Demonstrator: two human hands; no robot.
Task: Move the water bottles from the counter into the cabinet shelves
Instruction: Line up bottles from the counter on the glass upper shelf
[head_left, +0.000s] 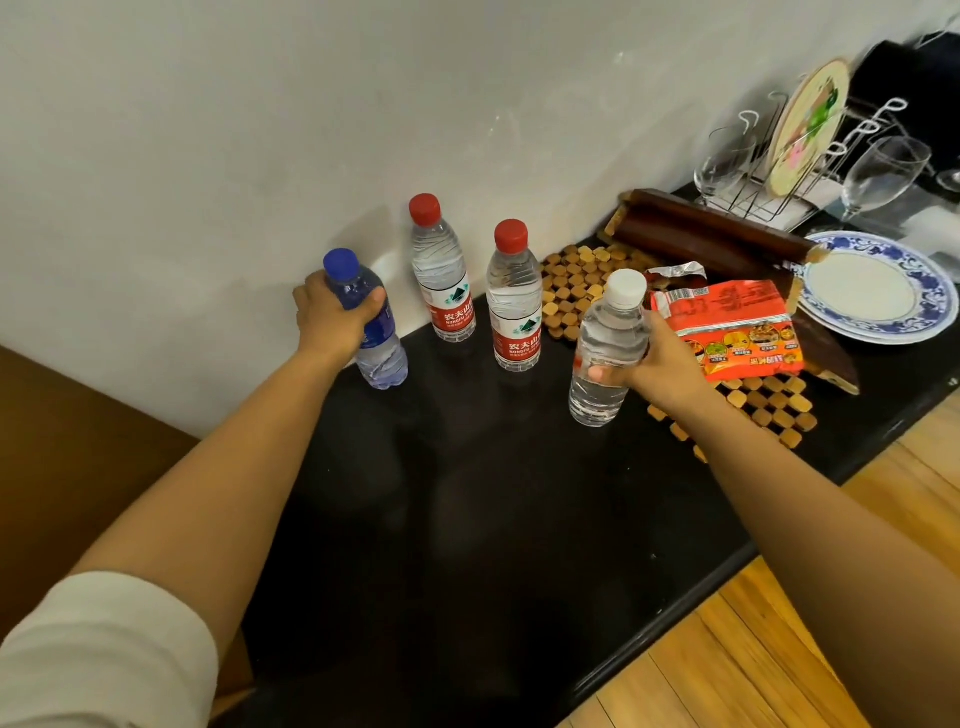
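Observation:
Several water bottles stand on the black counter (467, 493). My left hand (330, 317) grips the blue-capped bottle (376, 348) round its upper body, at the left near the wall. My right hand (657, 364) grips the white-capped clear bottle (605, 358) round its middle, in front of the others. Two red-capped bottles with red labels stand untouched between them: one by the wall (441, 280), one a little nearer (514, 306). No cabinet shelves are in view.
To the right lie a wooden bead mat (576, 291), a red snack packet (737, 327), a dark wooden tray (717, 234) and blue-white plates (878, 286). Behind them is a rack with glasses (883, 171). Wooden floor (779, 649) shows at lower right.

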